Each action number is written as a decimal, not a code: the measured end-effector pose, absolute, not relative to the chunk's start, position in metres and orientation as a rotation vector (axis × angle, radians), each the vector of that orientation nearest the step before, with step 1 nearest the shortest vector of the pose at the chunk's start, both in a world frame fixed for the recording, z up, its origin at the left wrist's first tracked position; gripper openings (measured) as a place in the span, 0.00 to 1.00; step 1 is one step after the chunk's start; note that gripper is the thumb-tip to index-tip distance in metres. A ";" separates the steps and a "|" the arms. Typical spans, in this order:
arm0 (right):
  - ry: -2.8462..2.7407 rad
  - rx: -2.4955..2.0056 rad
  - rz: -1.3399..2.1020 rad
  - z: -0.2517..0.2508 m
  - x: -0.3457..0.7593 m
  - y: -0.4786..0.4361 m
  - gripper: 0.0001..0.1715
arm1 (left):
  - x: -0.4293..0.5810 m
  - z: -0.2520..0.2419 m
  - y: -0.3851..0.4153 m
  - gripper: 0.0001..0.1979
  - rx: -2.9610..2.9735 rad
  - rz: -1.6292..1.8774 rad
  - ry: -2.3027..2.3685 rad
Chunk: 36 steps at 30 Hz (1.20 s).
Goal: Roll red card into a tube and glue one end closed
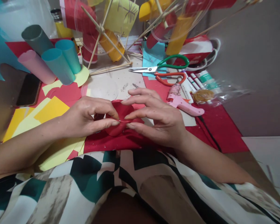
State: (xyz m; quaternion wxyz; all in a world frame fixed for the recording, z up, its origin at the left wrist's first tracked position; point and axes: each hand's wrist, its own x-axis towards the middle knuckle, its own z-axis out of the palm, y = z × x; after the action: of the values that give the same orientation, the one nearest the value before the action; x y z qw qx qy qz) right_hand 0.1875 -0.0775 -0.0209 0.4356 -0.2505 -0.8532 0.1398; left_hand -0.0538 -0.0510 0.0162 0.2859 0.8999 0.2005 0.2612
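Between my two hands is a piece of red paper (118, 129), bent into a rounded shape. The thumb and index finger of my left hand (93, 116) pinch its near edge from the left. From the right, my right hand (157, 118) pinches the same edge with thumb and a finger, its other fingers raised over the paper. The pinched edge shows as a thin line between the fingertips. Part of the red paper is hidden under my fingers. Below it lies a dark red sheet (102, 144) at the table's near edge.
Scissors (157, 69) with green and orange handles and a pink glue gun (186, 105) lie to the right, near markers (197, 81). Paper tubes (58, 65) stand at left by a phone (29, 90). Yellow paper (52, 110) lies left. A stick frame (101, 31) rises behind.
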 end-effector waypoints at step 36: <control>-2.315 -0.486 0.265 -0.023 0.180 -0.084 0.04 | -0.048 0.014 -0.054 0.07 2.173 0.689 1.030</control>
State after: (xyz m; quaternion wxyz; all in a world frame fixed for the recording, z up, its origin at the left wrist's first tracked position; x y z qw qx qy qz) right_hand 0.1804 -0.0840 -0.0229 0.3714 -0.1896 -0.9030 0.1034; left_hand -0.0476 -0.0539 0.0138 0.3148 0.8245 0.3909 0.2615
